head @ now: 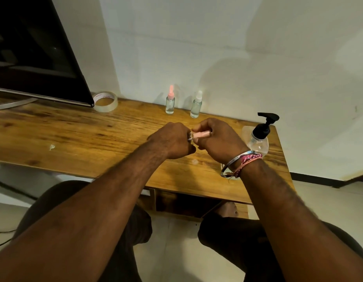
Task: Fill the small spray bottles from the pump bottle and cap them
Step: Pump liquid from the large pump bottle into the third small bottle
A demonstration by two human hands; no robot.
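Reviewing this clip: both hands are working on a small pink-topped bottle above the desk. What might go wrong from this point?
1. The left hand and right hand hold the small bottle nearly sideways; if its pink sprayer isn't seated, liquid may leak onto the wooden desk.
2. The pump bottle stands just beside the right wrist, near the desk's corner; a wrist movement might knock it over.
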